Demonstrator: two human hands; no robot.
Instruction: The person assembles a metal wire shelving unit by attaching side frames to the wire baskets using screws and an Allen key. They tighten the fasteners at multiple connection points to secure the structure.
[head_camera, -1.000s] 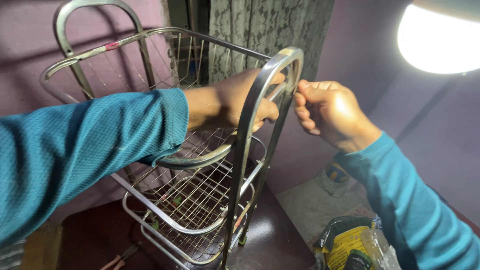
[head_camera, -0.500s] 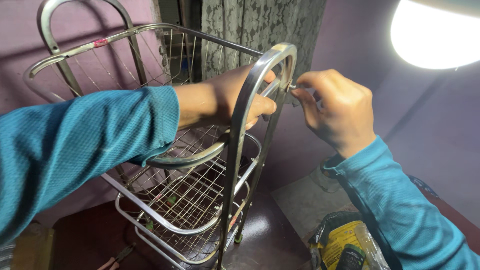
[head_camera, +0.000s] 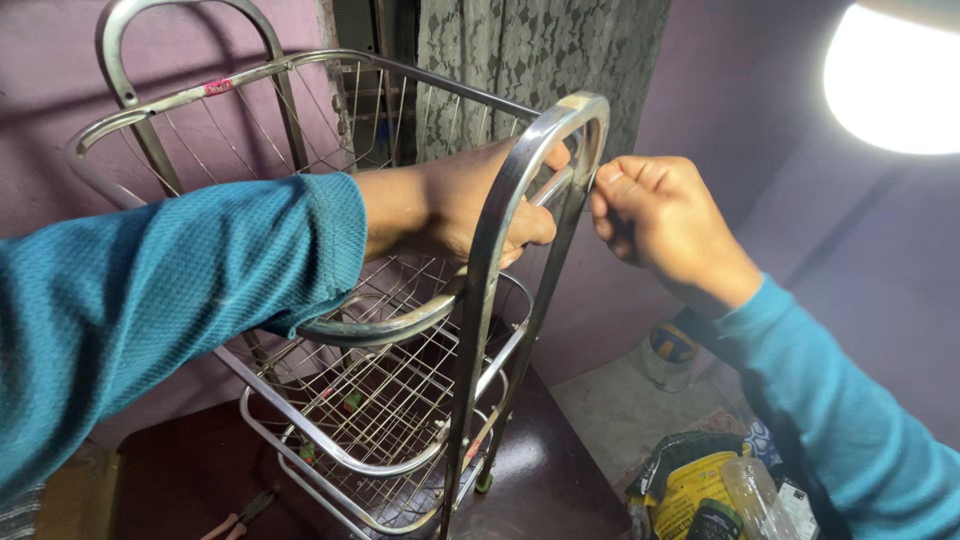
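A steel wire rack (head_camera: 390, 400) with several basket tiers stands on a dark table. Its near arched side frame (head_camera: 500, 230) rises in front of me. My left hand (head_camera: 450, 205) reaches through the top basket and grips the basket rim where it meets that frame. My right hand (head_camera: 665, 225) is curled at the outer side of the frame's top, fingertips pinched on something small at the joint; what it holds is hidden. Both arms wear teal sleeves.
A far arched frame (head_camera: 150, 60) stands against the purple wall. Red-handled pliers (head_camera: 240, 510) lie on the dark table (head_camera: 560, 490). A yellow and black bag (head_camera: 690, 490), a clear bottle (head_camera: 755, 490) and a small jar (head_camera: 670, 350) sit at lower right. A bright lamp (head_camera: 900, 80) glares at upper right.
My right hand turned at the frame's top, wrist rolling over and back, fingers staying at the joint. My left hand kept its grip. The view shifted slightly.
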